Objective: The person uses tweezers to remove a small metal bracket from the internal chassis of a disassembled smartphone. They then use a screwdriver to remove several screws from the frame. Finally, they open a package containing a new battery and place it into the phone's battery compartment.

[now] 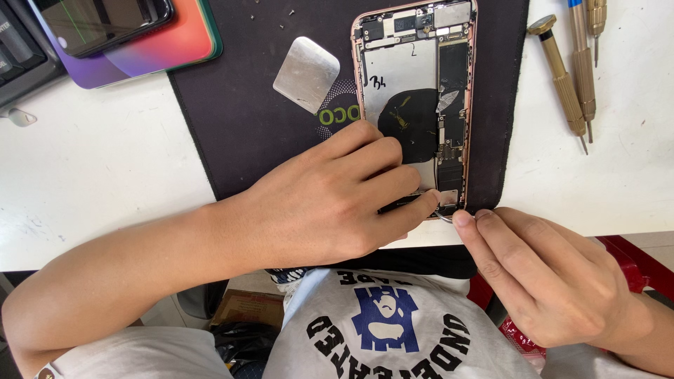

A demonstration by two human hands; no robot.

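Left hand [330,203], fingers curled, presses the lower end of the opened phone [414,77]; right hand [547,274] pinches a small metal part [444,216] at its bottom edge. The phone lies back-open on a dark mat [246,119]. Nearby: metal pry plate [306,74], screwdrivers [572,70] on the table [98,175].

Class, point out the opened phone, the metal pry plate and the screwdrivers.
opened phone [400,74], head view, on its silver inner plate
metal pry plate [306,74], head view, middle
screwdrivers [562,77], head view, brass handle
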